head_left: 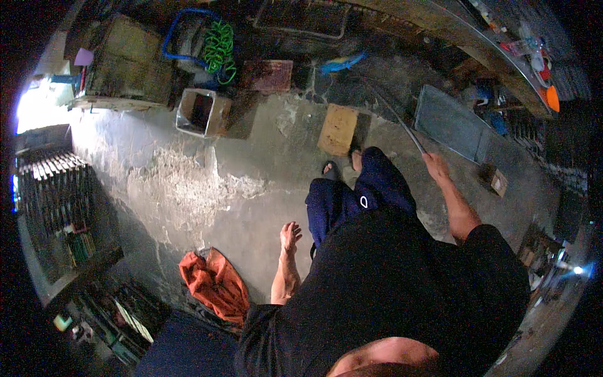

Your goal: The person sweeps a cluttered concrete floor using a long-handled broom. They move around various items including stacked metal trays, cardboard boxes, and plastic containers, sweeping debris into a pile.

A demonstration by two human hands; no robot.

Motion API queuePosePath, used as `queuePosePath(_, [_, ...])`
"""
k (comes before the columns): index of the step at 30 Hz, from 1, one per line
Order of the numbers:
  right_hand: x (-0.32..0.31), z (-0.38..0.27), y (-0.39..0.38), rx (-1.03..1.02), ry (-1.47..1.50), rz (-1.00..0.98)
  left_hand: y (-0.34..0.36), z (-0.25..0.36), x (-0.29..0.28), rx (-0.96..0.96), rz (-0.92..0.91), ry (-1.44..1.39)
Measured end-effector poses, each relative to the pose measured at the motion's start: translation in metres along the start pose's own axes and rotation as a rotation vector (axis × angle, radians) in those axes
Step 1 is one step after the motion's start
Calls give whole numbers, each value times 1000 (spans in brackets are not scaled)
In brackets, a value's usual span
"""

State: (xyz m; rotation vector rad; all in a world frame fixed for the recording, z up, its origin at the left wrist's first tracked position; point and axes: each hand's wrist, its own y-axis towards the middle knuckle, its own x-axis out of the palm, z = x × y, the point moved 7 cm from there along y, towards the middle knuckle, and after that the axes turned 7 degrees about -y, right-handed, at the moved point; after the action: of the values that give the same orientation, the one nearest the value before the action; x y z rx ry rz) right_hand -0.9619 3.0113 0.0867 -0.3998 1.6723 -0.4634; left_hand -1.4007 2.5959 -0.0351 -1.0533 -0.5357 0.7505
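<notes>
My right hand [435, 164] grips the near end of a long, thin grey rod [405, 125], which reaches away over the floor toward a crumpled blue object [341, 63] near the back. My left hand [290, 237] hangs beside my left leg with its fingers loosely apart and nothing in it. Ahead of my sandalled feet lies a tan rectangular board or pad [336, 129]. To the right of the rod is a grey metal tray [449, 124]. An orange cloth [213, 286] lies crumpled to the left of my left arm.
A cardboard box [217, 115], a reddish board [267, 75], a green coiled hose [218, 50] and a large worn cabinet [132, 63] line the back. A small box [496, 182] sits at the right. Racks of dark bars [53, 188] stand along the left, and a ledge [490, 44] runs upper right.
</notes>
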Motion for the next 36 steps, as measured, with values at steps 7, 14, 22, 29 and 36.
queuePosePath(7, [-5, -75, 53, -213, -140, -157, -44, -52, -34, -97, 121, 85])
queuePosePath(14, [-2, -26, 138, -101, -296, -148, -72, -82, -65, -47, 117, 87])
queuePosePath(22, [34, 169, 55, 188, -78, -85, -56, -83, -35, -324, 79, 386])
queuePosePath(29, [5, 158, 182, 74, 204, 298, 16, 89, 158, -16, -100, 262])
queuePosePath(36, [-7, 139, 503, -238, 243, 539, 55, 184, 262, 232, -273, 391])
